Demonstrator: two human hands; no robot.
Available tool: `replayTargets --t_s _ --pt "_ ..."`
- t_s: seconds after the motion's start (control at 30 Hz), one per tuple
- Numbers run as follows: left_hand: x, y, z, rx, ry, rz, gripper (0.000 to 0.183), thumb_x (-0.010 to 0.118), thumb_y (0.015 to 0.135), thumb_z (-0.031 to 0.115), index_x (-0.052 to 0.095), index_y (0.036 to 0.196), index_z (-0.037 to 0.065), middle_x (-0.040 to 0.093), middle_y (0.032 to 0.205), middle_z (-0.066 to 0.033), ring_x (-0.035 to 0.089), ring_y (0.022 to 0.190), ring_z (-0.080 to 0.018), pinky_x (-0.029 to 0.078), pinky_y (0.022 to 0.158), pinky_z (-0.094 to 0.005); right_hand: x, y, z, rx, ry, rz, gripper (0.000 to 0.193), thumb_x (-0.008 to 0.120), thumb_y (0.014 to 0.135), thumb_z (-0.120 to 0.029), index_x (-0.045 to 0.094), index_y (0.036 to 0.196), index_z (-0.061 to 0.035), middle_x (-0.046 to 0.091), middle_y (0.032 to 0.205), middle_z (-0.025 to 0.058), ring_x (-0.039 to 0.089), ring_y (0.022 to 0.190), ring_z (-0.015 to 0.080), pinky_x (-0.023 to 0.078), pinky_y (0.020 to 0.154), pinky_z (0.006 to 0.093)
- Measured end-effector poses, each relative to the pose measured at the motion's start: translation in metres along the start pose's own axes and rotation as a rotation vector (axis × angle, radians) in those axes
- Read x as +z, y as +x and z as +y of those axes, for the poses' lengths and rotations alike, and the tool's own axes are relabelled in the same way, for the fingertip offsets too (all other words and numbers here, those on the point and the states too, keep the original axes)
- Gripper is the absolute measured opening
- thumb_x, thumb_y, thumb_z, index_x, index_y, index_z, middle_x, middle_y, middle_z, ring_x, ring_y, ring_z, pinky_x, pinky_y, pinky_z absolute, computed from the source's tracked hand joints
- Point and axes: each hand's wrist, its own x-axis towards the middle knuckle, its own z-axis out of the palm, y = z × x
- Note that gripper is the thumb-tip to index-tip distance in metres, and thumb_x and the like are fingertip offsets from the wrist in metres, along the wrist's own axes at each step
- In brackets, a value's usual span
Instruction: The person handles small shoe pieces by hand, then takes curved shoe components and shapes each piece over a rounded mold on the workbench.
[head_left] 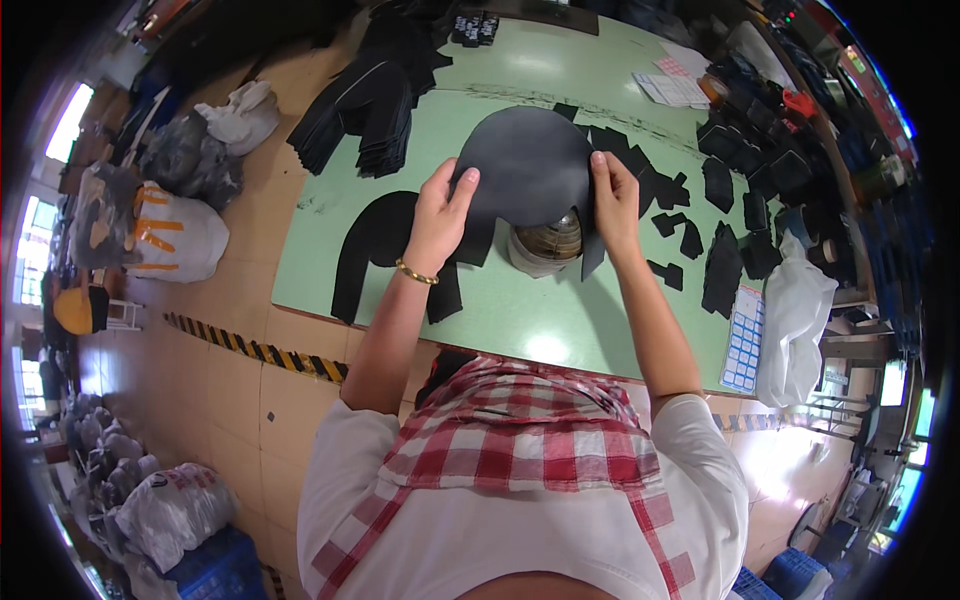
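Observation:
Between my two hands, above the green table (600, 330), is a black U-shaped cut piece (525, 160) of smooth sheet material, its curved end away from me. My left hand (441, 215) grips its left side, thumb on top. On the opposite edge, my right hand (614, 200) pinches it, also thumb up. Below the piece stands a round pot (545, 250) with a dark, shiny ribbed top and a pale lower part, partly covered. Another black U-shaped piece (370, 235) lies on the table by my left wrist.
A stack of black cut pieces (385, 120) sits at the table's far left. Small black pieces (675, 190) are scattered to the right. Near the right edge lie a blue-and-white printed card (743, 340) and a white plastic bag (797, 320). Filled sacks (180, 235) stand on the floor at left.

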Motion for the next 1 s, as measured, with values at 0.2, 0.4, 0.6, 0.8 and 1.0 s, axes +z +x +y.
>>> replayTargets --t_s 0.2,0.4,0.6,0.8,1.0 --pt "0.014 -0.004 -0.009 0.159 0.219 0.265 0.038 0.054 0.094 0.029 0.046 0.074 -0.002 0.035 0.054 -0.0078 0.03 0.052 -0.013 0.03 0.047 -0.0305 0.01 -0.014 -0.006 0.01 -0.037 0.158 0.041 0.057 0.093 -0.028 0.044 0.067 0.0017 0.033 0.056 0.0009 0.029 0.056 0.0076 0.027 0.047 0.028" --pt "0.039 -0.003 -0.048 0.162 0.18 0.375 0.036 0.056 0.093 0.025 0.046 0.07 -0.001 0.031 0.057 0.0006 0.027 0.055 -0.0068 0.025 0.047 -0.0259 0.008 -0.025 0.01 0.039 -0.077 0.23 0.046 0.062 0.09 -0.026 0.038 0.061 0.0 0.031 0.055 -0.0013 0.026 0.055 0.0065 0.023 0.045 0.0275" --pt "0.06 -0.012 -0.059 0.178 0.158 0.352 0.039 0.057 0.092 0.026 0.044 0.068 -0.002 0.033 0.052 -0.0098 0.028 0.048 -0.0163 0.03 0.046 -0.0314 0.007 -0.052 0.031 0.122 0.026 0.284 0.044 0.059 0.092 -0.026 0.04 0.061 -0.0025 0.032 0.057 -0.006 0.026 0.057 0.0042 0.02 0.047 0.0246" --pt "0.061 -0.018 -0.063 0.174 0.119 0.293 0.037 0.057 0.092 0.024 0.043 0.067 0.0 0.033 0.052 -0.0096 0.029 0.047 -0.016 0.029 0.045 -0.0304 0.004 -0.061 0.033 0.145 0.083 0.241 0.043 0.056 0.094 -0.027 0.045 0.061 -0.0032 0.034 0.058 -0.0085 0.026 0.058 0.0031 0.02 0.048 0.0228" --pt "0.055 -0.025 -0.04 0.218 0.189 0.275 0.033 0.057 0.092 0.022 0.049 0.069 -0.001 0.037 0.051 -0.0083 0.033 0.044 -0.0124 0.03 0.043 -0.0294 -0.011 -0.06 0.015 0.166 -0.024 0.158 0.033 0.059 0.092 -0.028 0.05 0.074 -0.0018 0.044 0.064 -0.0045 0.036 0.061 0.0047 0.03 0.054 0.0215"
